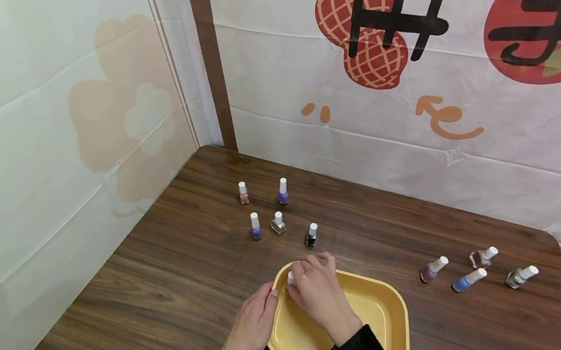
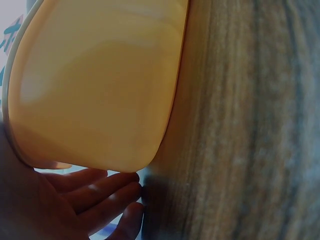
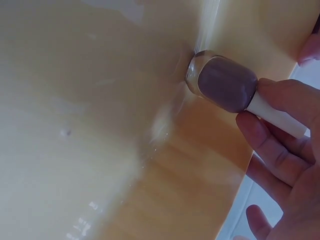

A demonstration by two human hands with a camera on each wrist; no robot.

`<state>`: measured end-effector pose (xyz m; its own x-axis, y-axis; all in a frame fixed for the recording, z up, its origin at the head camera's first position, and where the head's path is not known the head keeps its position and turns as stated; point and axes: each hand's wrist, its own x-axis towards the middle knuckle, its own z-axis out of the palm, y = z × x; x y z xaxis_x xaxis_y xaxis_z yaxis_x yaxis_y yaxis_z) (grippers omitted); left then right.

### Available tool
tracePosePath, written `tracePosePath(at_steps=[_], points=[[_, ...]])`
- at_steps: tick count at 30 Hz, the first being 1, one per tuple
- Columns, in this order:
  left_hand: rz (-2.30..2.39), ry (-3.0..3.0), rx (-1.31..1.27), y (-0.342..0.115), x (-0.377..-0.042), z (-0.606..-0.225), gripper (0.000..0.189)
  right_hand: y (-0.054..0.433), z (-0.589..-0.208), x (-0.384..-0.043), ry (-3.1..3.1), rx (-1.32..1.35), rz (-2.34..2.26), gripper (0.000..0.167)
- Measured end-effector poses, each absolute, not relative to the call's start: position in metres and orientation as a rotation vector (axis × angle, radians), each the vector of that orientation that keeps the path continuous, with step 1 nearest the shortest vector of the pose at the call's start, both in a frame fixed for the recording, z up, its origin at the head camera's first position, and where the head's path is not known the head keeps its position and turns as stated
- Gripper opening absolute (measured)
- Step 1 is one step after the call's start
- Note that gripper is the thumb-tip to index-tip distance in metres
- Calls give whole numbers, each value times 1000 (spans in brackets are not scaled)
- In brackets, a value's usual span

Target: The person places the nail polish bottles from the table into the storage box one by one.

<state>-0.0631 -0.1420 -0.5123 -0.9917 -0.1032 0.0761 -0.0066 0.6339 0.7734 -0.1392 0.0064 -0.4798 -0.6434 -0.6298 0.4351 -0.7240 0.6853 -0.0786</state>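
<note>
My right hand (image 1: 320, 295) reaches over the left part of a yellow tray (image 1: 405, 330) and pinches a nail polish bottle by its white cap (image 1: 290, 278). In the right wrist view, the nail polish bottle (image 3: 227, 84) is mauve-purple and tilted, its glass base at the bend between the tray's floor and wall. The thumb and index finger hold the cap while the other fingers hang loosely. At the tray's left side, my left hand (image 1: 250, 321) grips the rim, thumb over the edge. Its fingers (image 2: 107, 202) lie against the tray's outside in the left wrist view.
Beyond the tray at left stand several nail polish bottles, including a purple one (image 1: 283, 197) and a black one (image 1: 311, 238). More lie tilted or stand at right, among them a blue bottle (image 1: 463, 283) and a mauve bottle (image 1: 429, 272). A patterned cloth wall (image 1: 285, 68) borders the wooden table (image 1: 163, 278).
</note>
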Motion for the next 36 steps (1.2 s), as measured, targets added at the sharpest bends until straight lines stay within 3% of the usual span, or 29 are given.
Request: tracePosePath(at_steps=[36], points=[[-1307, -2727, 89, -139, -64, -514, 31, 11, -479, -137, -2511, 1009, 372, 23]])
